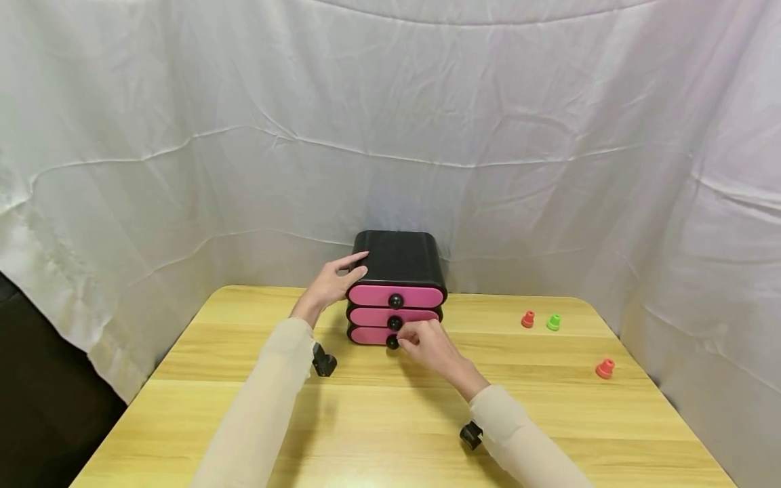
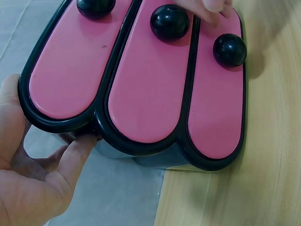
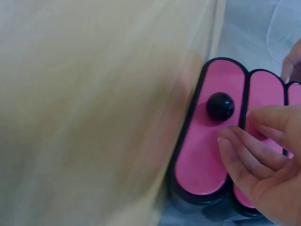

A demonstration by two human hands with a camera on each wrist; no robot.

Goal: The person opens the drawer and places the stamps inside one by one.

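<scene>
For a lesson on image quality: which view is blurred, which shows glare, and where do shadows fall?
Right wrist view: the table is smeared with blur. Left wrist view: sharp, with glare spots on the black knobs. Head view: evenly lit, with soft shadows under the forearms and beside the drawer box.

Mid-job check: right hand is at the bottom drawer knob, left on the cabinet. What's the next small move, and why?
Probably close the right hand fingertips around the bottom drawer knob. The wrist view shows the fingers beside the knob, not yet round it, and the left hand braces the drawer cabinet, so it looks steadied.
</scene>
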